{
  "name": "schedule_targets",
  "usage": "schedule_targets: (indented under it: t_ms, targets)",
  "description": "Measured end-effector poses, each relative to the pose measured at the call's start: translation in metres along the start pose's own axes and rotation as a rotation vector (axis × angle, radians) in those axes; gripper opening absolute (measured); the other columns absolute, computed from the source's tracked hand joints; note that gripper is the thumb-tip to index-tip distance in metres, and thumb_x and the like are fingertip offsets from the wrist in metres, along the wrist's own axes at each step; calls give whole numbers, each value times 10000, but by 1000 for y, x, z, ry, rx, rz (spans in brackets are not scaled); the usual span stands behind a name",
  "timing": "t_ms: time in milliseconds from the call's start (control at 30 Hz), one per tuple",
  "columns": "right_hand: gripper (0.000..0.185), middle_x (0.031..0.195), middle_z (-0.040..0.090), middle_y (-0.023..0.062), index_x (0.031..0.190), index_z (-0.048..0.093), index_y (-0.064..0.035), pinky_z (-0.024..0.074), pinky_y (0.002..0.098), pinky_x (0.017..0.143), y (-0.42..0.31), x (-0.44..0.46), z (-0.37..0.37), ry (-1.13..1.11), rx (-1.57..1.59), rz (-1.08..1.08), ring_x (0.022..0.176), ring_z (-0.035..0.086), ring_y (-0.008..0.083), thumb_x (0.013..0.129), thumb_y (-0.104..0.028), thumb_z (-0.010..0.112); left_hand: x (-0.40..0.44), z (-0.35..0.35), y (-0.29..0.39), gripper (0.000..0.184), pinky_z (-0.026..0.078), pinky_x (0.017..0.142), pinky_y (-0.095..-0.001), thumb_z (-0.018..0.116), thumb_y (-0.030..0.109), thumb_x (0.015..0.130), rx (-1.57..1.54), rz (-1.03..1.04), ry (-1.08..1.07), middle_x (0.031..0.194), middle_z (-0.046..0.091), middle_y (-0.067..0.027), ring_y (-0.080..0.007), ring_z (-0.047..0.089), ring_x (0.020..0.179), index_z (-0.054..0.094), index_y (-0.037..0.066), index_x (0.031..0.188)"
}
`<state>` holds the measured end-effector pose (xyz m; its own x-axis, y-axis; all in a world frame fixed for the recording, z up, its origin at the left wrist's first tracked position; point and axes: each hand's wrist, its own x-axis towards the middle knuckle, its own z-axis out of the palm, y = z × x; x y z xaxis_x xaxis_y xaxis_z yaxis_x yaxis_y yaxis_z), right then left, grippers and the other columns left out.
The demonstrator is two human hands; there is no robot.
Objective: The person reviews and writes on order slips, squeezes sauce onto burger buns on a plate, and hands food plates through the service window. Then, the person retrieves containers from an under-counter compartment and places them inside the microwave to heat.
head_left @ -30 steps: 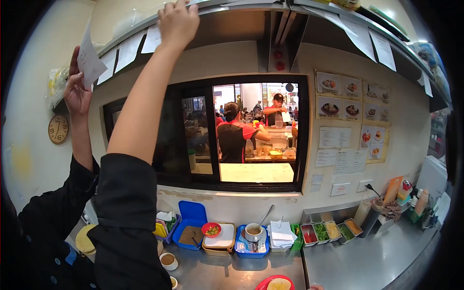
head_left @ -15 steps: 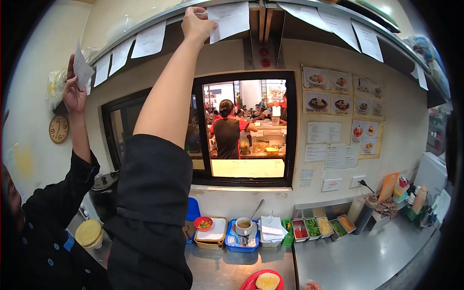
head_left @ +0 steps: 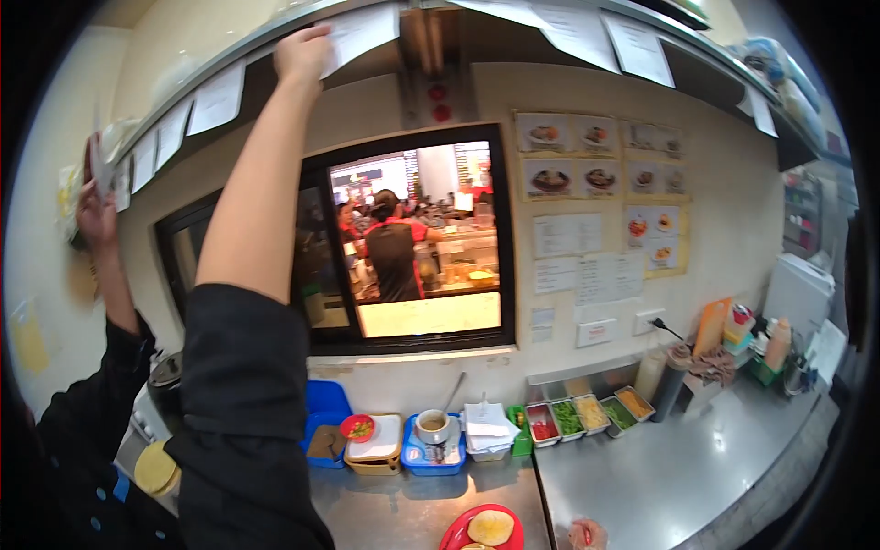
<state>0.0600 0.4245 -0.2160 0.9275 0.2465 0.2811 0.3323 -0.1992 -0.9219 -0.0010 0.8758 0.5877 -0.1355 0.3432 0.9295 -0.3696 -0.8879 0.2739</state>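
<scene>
My left hand (head_left: 302, 55) is raised high, its fingers closed at the left edge of a white paper slip (head_left: 362, 38) hanging from the overhead rail (head_left: 266, 35). Motion blurs the fingertips. At the bottom edge, my right hand (head_left: 587, 534) shows only in part, with curled fingers; what they hold, if anything, cannot be made out. Left of it is a red plate (head_left: 451, 536) with a bun (head_left: 491, 527) on it. At far left, a co-worker's hand (head_left: 96, 213) is also raised, with a paper (head_left: 103, 172) in it.
Along the wall stand a red bowl (head_left: 357, 427), a mug (head_left: 432, 425) with a spoon handle, a stack of papers (head_left: 490, 422) and several topping containers (head_left: 570, 418). Bottles (head_left: 674, 390) stand at right. A pass-through window (head_left: 507, 238) shows people beyond. A co-worker's sleeve (head_left: 78, 394) is close at left.
The view has swung to the right, so most things sit further left. More of my right hand shows at the bottom. My left hand stays up at the hanging slip.
</scene>
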Motion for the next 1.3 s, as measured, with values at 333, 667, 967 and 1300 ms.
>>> schedule_targets:
  t_ms: [333, 667, 967, 1300]
  targets:
    - [318, 685, 598, 44, 999, 552, -49, 479, 252, 509, -255, 174, -92, -152, 322, -126, 553, 591, 131, 914, -341, 460, -20, -23, -50, 240, 444, 640, -227, 558, 27, 726, -345, -29, 202, 801, 590, -51, -128, 553, 704, 585, -14, 961]
    - [445, 1046, 570, 168, 1071, 503, 18, 490, 350, 758, -584, 404, -167, -119, 1301, -742, 936, 561, 250, 792, -292, 661, -266, 113, 149, 93, 288, 489, -152, 453, 10, 841, -548, 133, -508, 668, 425, 32, -17, 357, 545, 534, 29, 884]
    - [387, 1100, 581, 49, 1129, 550, -144, 400, 302, 870, -576, 552, -316, -605, 1696, -573, 1050, 503, 154, 883, -422, 441, -381, 87, 210, 265, 368, 501, -258, 369, -121, 627, -3, 369, -730, 661, 523, -107, -169, 470, 545, 561, -25, 783]
    - [529, 1157, 479, 186, 1200, 421, -36, 428, 337, 883, -534, 567, -409, -117, 1501, -673, 1087, 481, 254, 843, -412, 526, -406, 23, 203, 236, 340, 528, -253, 377, -116, 614, 307, 158, -632, 631, 461, -96, -179, 458, 574, 559, -23, 733]
